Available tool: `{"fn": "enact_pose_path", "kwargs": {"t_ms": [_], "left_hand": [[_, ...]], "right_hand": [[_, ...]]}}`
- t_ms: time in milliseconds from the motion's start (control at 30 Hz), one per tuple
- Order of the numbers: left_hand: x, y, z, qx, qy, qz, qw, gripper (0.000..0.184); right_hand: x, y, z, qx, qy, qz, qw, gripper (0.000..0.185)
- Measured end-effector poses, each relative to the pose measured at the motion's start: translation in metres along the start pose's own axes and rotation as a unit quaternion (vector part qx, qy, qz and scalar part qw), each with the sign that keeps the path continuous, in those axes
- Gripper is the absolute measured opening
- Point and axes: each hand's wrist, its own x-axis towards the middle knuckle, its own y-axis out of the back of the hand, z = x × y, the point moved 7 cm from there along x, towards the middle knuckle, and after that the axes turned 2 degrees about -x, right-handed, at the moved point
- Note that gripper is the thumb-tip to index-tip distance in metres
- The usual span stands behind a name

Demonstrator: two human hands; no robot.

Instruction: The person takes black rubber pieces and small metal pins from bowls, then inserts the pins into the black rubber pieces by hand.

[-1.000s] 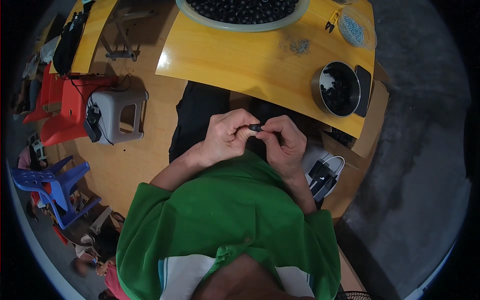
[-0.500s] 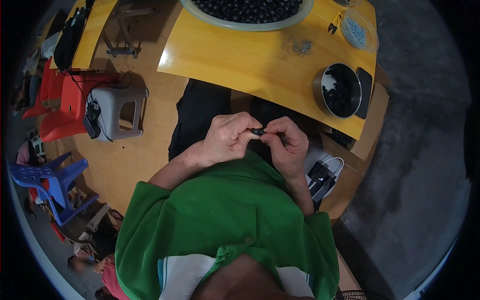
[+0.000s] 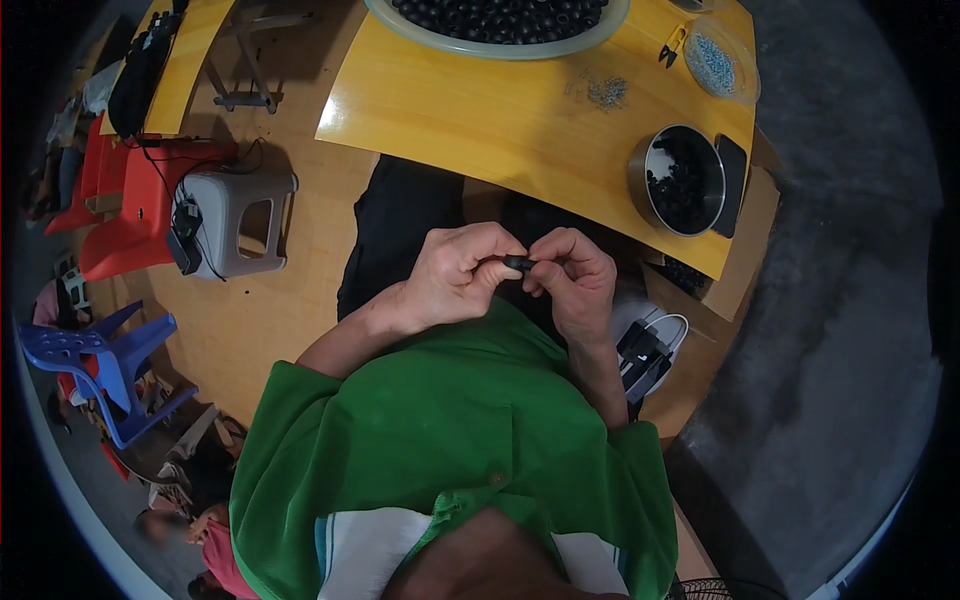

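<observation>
A small black rounded piece (image 3: 518, 263) is pinched between my two hands in front of my body, just off the table's near edge. My left hand (image 3: 460, 270) grips its left end between thumb and forefinger. At the other end, my right hand (image 3: 578, 282) has thumb and fingertips closed on it. The fingers cover most of the piece, so its exact kind is unclear. Up on the table, a steel bowl (image 3: 720, 205) contains small black parts. A wide pale basin (image 3: 480, 48) is heaped with black, bead-like round pieces.
On the yellow table (image 3: 440, 110) lie a scatter of tiny bits (image 3: 606, 93), yellow-handled snips (image 3: 673, 46), a clear tub of pale blue bits (image 3: 712, 65) and a dark phone (image 3: 731, 180). A cardboard box (image 3: 745, 235) stands at right; stools, chairs and people are at left.
My right hand's fingers have shifted slightly around the black piece, and the lower fingers look more curled. My left hand stays almost in place.
</observation>
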Motion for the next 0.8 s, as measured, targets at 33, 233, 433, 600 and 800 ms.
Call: {"fn": "enact_pose_path", "kwargs": {"t_ms": [33,233,433,600,800], "left_hand": [[0.000,0.000,0.000,0.008,-0.003,-0.002,1.000,0.007],[-0.002,0.001,0.002,0.048,-0.036,0.011,0.998,0.008],[-0.005,-0.003,0.002,0.040,-0.038,0.026,0.998,0.009],[-0.007,-0.002,0.002,0.057,-0.041,0.026,0.997,0.009],[-0.007,-0.008,0.006,0.048,-0.044,0.005,0.998,0.010]], "right_hand": [[0.000,-0.002,-0.006,-0.026,0.010,0.013,1.000,0.008],[-0.005,-0.016,-0.036,-0.296,0.187,0.030,0.936,0.010],[-0.011,-0.020,-0.043,-0.338,0.218,0.029,0.915,0.012],[-0.010,-0.017,-0.042,-0.307,0.160,-0.004,0.938,0.011],[-0.014,-0.010,-0.031,-0.247,0.089,0.042,0.964,0.011]]}}
